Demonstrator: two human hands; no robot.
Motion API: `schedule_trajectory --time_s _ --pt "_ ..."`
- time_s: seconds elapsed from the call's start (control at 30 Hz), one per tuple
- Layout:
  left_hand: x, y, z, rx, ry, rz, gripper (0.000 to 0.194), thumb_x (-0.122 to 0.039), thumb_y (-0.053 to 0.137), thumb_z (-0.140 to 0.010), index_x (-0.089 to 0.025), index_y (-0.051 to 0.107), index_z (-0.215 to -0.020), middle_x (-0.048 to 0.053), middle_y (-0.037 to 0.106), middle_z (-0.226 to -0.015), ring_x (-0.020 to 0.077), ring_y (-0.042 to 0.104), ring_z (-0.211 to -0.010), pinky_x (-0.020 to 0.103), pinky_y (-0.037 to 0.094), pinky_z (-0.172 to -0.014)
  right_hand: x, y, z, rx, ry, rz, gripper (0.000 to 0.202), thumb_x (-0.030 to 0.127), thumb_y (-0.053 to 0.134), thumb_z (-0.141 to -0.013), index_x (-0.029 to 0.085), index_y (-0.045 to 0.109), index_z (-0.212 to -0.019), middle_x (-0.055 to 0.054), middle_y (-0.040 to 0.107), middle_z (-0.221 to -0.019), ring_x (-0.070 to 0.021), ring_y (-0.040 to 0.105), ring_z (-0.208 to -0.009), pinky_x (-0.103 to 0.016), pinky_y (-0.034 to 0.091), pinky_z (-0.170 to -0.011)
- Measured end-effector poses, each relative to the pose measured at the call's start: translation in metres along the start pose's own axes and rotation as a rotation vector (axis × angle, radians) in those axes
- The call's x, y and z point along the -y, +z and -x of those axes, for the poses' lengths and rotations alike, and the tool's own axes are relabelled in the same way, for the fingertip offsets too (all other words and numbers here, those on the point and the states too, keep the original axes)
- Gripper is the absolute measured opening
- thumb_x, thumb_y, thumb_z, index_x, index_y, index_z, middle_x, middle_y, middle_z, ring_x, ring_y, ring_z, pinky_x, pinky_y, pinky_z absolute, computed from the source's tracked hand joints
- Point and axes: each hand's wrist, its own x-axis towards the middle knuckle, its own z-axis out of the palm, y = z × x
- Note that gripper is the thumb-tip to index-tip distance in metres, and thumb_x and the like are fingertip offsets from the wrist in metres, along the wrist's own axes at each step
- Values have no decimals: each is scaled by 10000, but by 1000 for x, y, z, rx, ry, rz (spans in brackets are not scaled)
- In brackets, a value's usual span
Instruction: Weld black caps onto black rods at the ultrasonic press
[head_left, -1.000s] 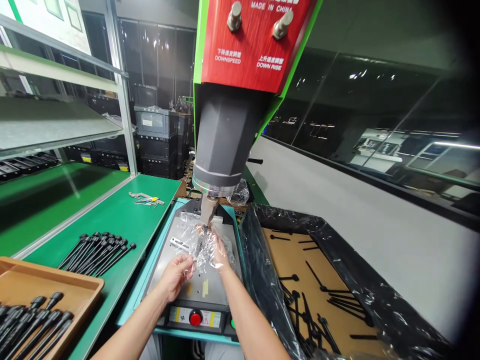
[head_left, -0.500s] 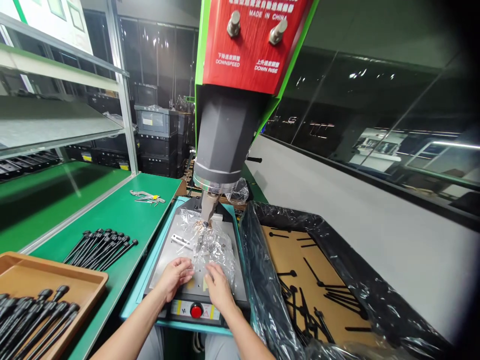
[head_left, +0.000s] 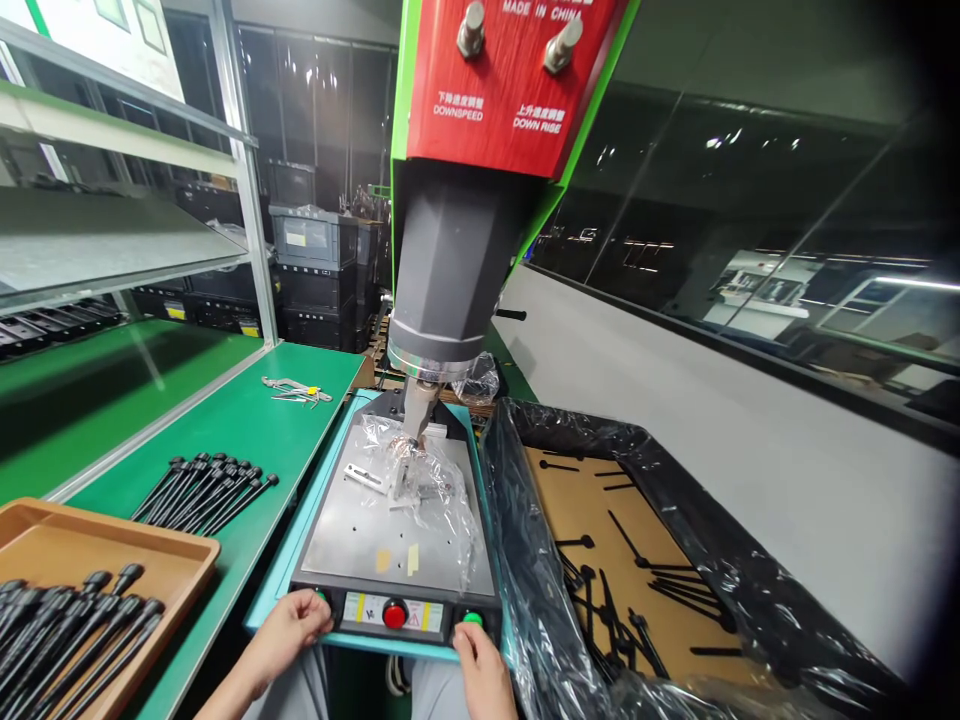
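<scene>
My left hand (head_left: 298,622) is at the front left corner of the machine base, fingers curled together beside a green button (head_left: 321,596). At the front right corner, my right hand (head_left: 482,668) touches or nearly touches the other green button (head_left: 472,618), its fingers together. Neither hand shows anything held. Between them is a red button (head_left: 394,613). The metal plate (head_left: 352,540) carries a small fixture (head_left: 405,485) partly wrapped in clear plastic (head_left: 450,500), with the metal horn (head_left: 417,408) directly above it.
To the left, an orange tray (head_left: 180,545) and the green table (head_left: 300,430) hold black rod-like parts (head_left: 210,490) and pliers (head_left: 289,388). On the right stands a plastic-lined box (head_left: 645,470) with scattered black parts. The red and green machine head (head_left: 487,110) hangs overhead.
Both hands have drawn back from the plate beside the fixture to the front corners by the green buttons. The fixture and the front of the plate are now uncovered by them.
</scene>
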Motion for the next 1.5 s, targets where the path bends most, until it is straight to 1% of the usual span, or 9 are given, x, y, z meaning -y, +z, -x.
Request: schedule_trajectory --time_s 0.2,0.33,0.47,0.7,0.97,1.13,1.3,1.4,1.5 --pt "-3 0 -5 -22 -69 -100 422 -556 641 -677 -140 613 -612 -14 540 -482 96 401 -439 225 249 -469 -3 8 -6 -43 77 46 342 519 334 -814 265 548 -732 -90 683 -783 -277 653 -792 -330 464 -698" --pt "-12 -1 0 16 -114 -82 358 -503 647 -674 -153 588 -626 12 627 -555 100 471 -433 205 259 -432 -2 7 -9 -44 51 70 350 484 308 -818 246 535 -696 -76 649 -708 -255 627 -704 -326 446 -647" --pt "-12 -1 13 85 -147 -95 355 -506 654 -671 -175 533 -624 2 601 -456 90 433 -348 198 228 -386 -2 2 -5 75 44 -7 340 478 366 -797 230 528 -630 -26 586 -604 -214 585 -614 -289 414 -587" --pt "26 7 37 68 -206 -137 483 -658 658 -601 -209 481 -615 -21 534 -359 108 397 -285 212 251 -367 -4 21 21 324 166 -205 219 376 441 -764 199 544 -686 1 579 -576 -119 431 -428 -228 277 -441" --pt "18 10 51 134 -273 -89 474 -654 717 -522 -223 518 -520 -2 558 -428 197 527 -377 296 368 -401 52 29 27 444 178 -333 171 324 502 -763 169 573 -745 7 588 -569 -90 424 -423 -187 261 -407" --pt "-20 26 27 88 -20 -62 496 -644 710 -586 -166 595 -658 24 601 -476 133 495 -405 239 343 -430 101 28 -5 256 43 -458 334 423 511 -810 146 606 -970 -27 631 -715 -118 533 -511 -211 382 -455" --pt "-68 38 -4 -54 103 80 446 -532 740 -635 -148 652 -844 33 653 -653 144 572 -571 215 383 -483 107 41 -52 31 -114 -339 454 409 428 -849 113 577 -1160 -118 657 -928 -187 615 -598 -337 529 -591" --pt "-88 45 -21 -153 89 167 487 -456 785 -609 -158 649 -970 93 685 -934 205 633 -847 236 458 -602 97 46 -74 -144 -224 -150 425 335 426 -830 121 615 -1145 -185 580 -1195 -287 637 -948 -428 533 -824" --pt "-100 56 -39 -187 96 242 563 -388 827 -569 -152 622 -1038 160 627 -1141 236 609 -999 269 479 -705 89 47 -91 -254 -295 16 454 237 434 -795 100 602 -1193 -193 489 -1340 -326 428 -1271 -477 396 -1033"
